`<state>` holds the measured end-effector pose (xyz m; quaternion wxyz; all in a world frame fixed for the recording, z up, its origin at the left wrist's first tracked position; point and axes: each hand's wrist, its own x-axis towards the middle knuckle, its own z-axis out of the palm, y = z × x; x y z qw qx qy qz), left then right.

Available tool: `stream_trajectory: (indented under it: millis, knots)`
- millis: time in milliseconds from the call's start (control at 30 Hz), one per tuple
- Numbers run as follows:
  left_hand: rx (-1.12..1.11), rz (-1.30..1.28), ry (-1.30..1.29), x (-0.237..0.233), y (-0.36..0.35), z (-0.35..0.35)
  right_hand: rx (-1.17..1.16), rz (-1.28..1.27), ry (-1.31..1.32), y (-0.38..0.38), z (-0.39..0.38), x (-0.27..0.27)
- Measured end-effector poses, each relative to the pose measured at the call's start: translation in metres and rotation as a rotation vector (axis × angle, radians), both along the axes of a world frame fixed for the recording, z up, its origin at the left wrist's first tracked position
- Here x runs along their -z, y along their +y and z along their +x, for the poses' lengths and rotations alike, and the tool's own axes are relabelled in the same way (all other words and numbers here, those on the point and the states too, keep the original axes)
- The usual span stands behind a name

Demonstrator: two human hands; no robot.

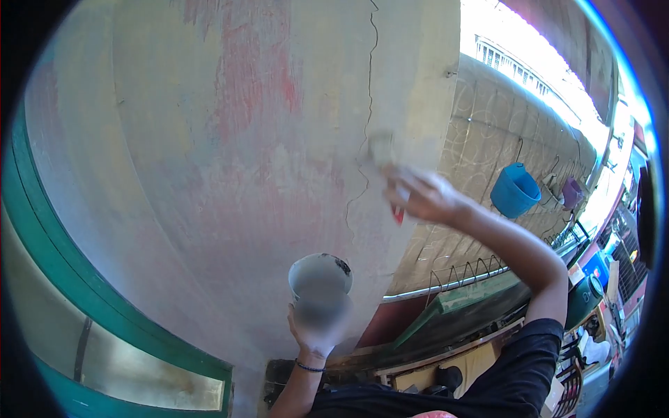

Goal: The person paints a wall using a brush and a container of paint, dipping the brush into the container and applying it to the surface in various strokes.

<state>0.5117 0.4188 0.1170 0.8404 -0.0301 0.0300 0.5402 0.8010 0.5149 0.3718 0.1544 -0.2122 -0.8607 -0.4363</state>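
Observation:
My left hand [311,340], with a dark bracelet at the wrist, is closed around a white tub [313,266] held up in front of the wall. A dark smear marks the tub's rim, and its lower part is blurred. My right hand [425,197] grips a paintbrush [382,150], smeared by motion, with a bit of red handle showing below the fingers. The bristle end overlaps the pale wall [279,188] just right of a long jagged crack [370,76]. Patches of faded pink and yellow show on the wall.
A green frame [90,268] curves along the left. On the right, a blue bucket [516,191] and a purple container [573,193] hang before a patterned sheet [481,132]. Below it are a wire rack [467,272] and a green board [481,292]. Clutter fills the far right.

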Motion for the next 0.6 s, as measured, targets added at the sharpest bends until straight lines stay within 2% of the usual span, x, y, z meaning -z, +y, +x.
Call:
stream_trajectory:
  millis: [67,133,200,233,333,367,433,500,533,600]
  knots:
    - [-0.019,0.011,-0.011,-0.001,-0.002,0.001,0.020,-0.315,0.002,-0.019,-0.011,0.036]
    - [-0.033,0.021,-0.024,0.001,-0.002,0.002,0.036,-0.686,0.186,-0.021,-0.014,0.041]
    - [-0.036,0.029,-0.031,0.009,0.000,0.003,0.055,-0.705,0.292,-0.003,-0.008,0.022]
    - [-0.025,0.018,-0.044,0.008,-0.002,0.002,0.037,-0.718,0.376,0.006,-0.006,-0.004]
    - [-0.006,0.000,-0.049,0.006,-0.001,0.001,0.065,-0.410,0.516,0.032,0.003,-0.091]
    - [-0.006,0.000,-0.030,0.007,-0.002,0.001,0.015,-0.391,0.604,0.045,0.010,-0.117]
    - [-0.020,-0.002,0.012,0.003,0.000,0.001,0.121,-0.193,0.650,0.066,0.027,-0.170]
    - [-0.036,-0.019,0.067,-0.005,-0.003,0.001,0.181,0.160,0.715,0.069,0.032,-0.213]
    - [-0.033,-0.011,0.062,-0.005,-0.003,0.001,-0.106,0.244,0.648,0.050,-0.006,-0.230]
    - [-0.035,0.011,0.054,-0.004,-0.003,0.002,-0.262,0.368,0.527,0.069,-0.003,-0.246]
